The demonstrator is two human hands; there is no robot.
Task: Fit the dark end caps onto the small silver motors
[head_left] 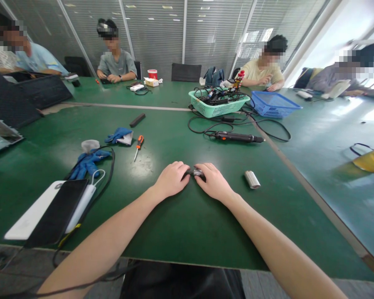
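Observation:
Both hands rest low over the green table (pixel 187 224), fingers curled and close together. My right hand (pixel 214 182) grips a small silvery piece (pixel 198 172), mostly covered by the fingers. My left hand (pixel 172 178) is closed at a dark bit (pixel 190 172) beside it; whether the two bits are joined cannot be made out. To the right of my right hand lies a small silver block with rounded sides (pixel 252 180). A screwdriver with an orange and black handle (pixel 139 143) lies ahead of my left hand.
Blue gloves (pixel 89 162), a phone (pixel 57 209) and cables lie left. Ahead are a black electric screwdriver (pixel 238 137), a green basket of cables (pixel 218 109), a blue basket (pixel 274 104) and a dark bar (pixel 137 120). Several people sit around the table.

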